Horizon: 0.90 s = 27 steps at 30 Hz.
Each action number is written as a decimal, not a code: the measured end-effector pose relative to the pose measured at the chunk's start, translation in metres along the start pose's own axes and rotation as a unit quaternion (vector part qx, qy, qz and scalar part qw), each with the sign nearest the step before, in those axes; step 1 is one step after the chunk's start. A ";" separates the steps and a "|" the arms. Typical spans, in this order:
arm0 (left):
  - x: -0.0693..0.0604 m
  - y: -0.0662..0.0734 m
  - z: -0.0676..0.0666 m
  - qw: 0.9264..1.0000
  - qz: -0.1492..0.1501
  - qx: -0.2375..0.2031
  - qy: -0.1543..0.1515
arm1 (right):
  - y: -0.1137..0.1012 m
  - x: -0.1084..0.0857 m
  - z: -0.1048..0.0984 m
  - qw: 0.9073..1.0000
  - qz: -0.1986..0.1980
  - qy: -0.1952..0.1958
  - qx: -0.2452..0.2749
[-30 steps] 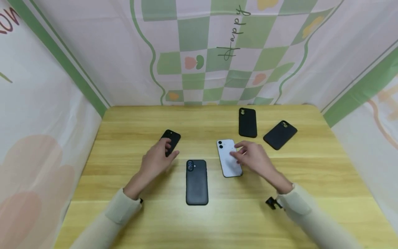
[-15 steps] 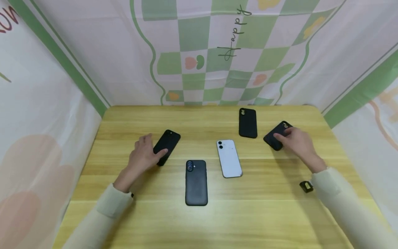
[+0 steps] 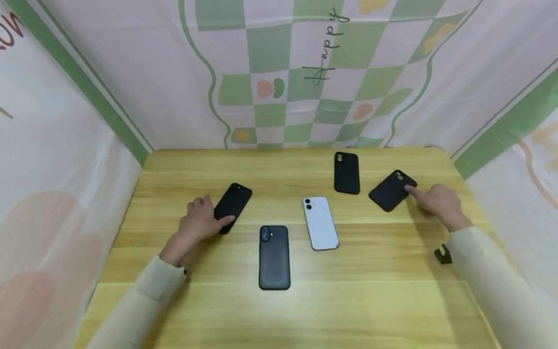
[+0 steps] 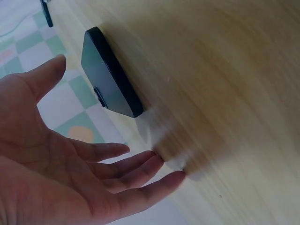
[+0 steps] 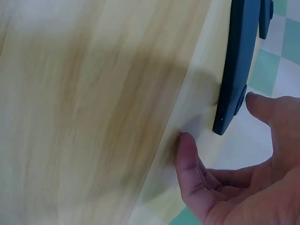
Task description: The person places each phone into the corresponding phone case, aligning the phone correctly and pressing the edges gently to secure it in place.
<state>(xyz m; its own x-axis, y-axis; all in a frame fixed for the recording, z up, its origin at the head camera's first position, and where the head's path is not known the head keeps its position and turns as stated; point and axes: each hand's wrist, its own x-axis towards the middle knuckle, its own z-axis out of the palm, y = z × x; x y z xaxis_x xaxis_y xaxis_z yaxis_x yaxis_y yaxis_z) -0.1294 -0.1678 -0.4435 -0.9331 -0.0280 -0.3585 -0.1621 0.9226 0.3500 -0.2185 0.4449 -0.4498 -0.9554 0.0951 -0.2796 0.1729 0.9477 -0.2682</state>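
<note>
In the head view my left hand (image 3: pixel 195 223) is beside a black phone (image 3: pixel 235 201), its thumb over the phone's near edge. The left wrist view shows that hand's fingers spread and relaxed, apart from the phone (image 4: pixel 110 75). At the right my right hand (image 3: pixel 441 204) is at the edge of a dark phone case (image 3: pixel 389 194) with a camera cutout. Seen from the right wrist, its thumb is close to the case (image 5: pixel 238 65) and the other fingers are loosely bent, gripping nothing. Whether the thumb touches is unclear.
A second black case (image 3: pixel 347 173) lies at the back right of the wooden table (image 3: pixel 348 310). A white phone (image 3: pixel 320 224) and a phone with a dark back (image 3: pixel 274 258) lie near the middle. A patterned cloth (image 3: pixel 270 53) hangs behind the table.
My right hand has moved right from over the white phone to the dark case, then to its right edge. My left hand has drawn back leftward off the black phone. The phones and cases stay put.
</note>
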 end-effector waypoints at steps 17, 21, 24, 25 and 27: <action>0.002 0.006 0.008 0.998 0.027 0.052 0.020 | -0.029 0.007 -0.002 1.000 0.013 -0.022 0.002; 0.004 0.008 0.011 0.997 0.027 0.063 0.028 | -0.037 0.008 -0.002 0.999 0.023 -0.022 0.002; 0.005 0.009 0.012 0.997 0.025 0.065 0.032 | -0.045 0.009 -0.002 0.999 0.023 -0.031 -0.004; 0.006 0.010 0.013 0.997 0.026 0.064 0.033 | -0.047 0.009 -0.001 0.999 0.023 -0.036 -0.006; 0.007 0.012 0.013 0.997 0.027 0.062 0.038 | -0.050 0.009 -0.001 0.999 0.023 -0.043 -0.013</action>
<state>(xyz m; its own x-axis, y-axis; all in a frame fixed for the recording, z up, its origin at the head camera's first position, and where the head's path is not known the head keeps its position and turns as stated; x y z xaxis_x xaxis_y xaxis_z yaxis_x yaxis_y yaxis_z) -0.1334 -0.1520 -0.4533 -0.9618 -0.0023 -0.2737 -0.0751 0.9638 0.2559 -0.2365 0.3984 -0.4379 -0.9225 0.1131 -0.3692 0.2084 0.9507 -0.2295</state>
